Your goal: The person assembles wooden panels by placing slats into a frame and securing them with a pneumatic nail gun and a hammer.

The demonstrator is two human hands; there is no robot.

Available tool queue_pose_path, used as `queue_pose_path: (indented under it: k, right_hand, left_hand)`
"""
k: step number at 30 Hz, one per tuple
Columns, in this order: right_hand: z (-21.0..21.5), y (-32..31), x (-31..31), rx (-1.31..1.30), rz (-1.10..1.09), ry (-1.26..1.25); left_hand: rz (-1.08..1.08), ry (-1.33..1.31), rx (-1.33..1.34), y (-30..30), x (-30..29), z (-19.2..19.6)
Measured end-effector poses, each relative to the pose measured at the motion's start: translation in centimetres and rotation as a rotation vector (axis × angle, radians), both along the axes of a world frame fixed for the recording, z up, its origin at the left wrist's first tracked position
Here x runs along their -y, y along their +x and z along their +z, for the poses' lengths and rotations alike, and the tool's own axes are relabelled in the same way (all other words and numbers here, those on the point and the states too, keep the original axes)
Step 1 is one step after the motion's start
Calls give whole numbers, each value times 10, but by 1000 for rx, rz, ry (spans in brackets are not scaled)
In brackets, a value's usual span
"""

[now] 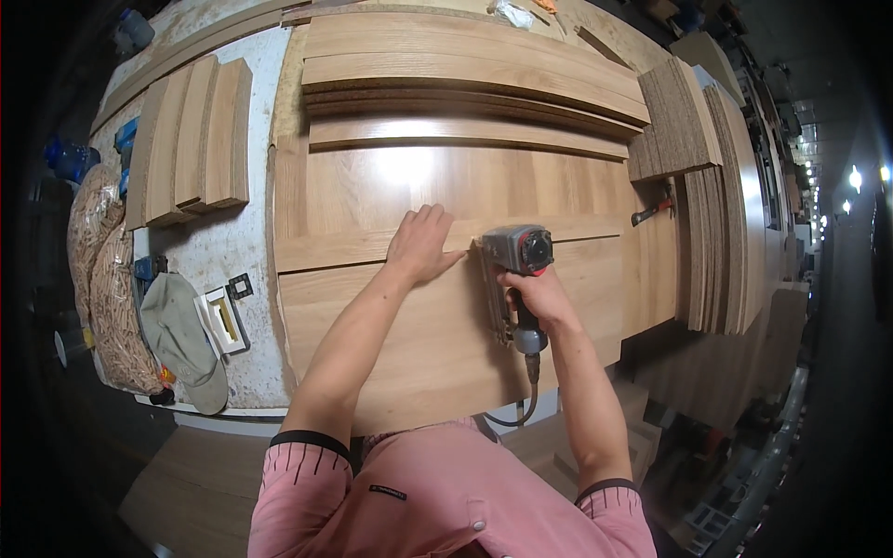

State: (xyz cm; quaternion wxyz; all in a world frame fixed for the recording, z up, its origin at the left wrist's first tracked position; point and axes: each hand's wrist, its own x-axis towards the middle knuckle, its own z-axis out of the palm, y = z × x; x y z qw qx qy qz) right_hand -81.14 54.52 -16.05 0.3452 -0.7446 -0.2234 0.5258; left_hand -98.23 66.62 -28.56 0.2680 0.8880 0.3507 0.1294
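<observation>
My right hand (543, 298) is wrapped round the handle of a grey and black air nail gun (517, 249). Its nose end points at a narrow wooden strip (367, 244) that crosses the wood-grain panels, and a black hose (532, 395) runs down from the grip. Flat on the strip and the panel beyond it rests my left hand (423, 244), fingers stretched out and thumb toward the gun. The near panel (409, 344) lies on my side of the strip, the far panel (363, 186) on the other. Whether the nose touches the wood is hard to see.
Long boards (465, 56) are stacked at the back. Shorter boards (186, 139) stand at the left, above a bag of wooden dowels (116, 288), a grey-green cap (177, 325) and a small white box (221, 321). At the right are upright panels (712, 223) and a hammer (651, 212).
</observation>
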Motion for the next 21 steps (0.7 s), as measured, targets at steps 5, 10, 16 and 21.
queue_pose_path:
  k: [5, 10, 16, 21]
  right_hand:
    - [2, -4, 2, -9, -12, 18]
    - [11, -2, 3, -21, 7, -24]
    - [-5, 3, 4, 23, 26, -5]
    - [-16, 6, 6, -2, 15, 49]
  left_hand:
    - [11, 14, -20, -1, 1, 2]
    - [9, -38, -6, 3, 1, 6]
    - [11, 18, 23, 4, 0, -1]
    - [21, 27, 15, 4, 2, 1]
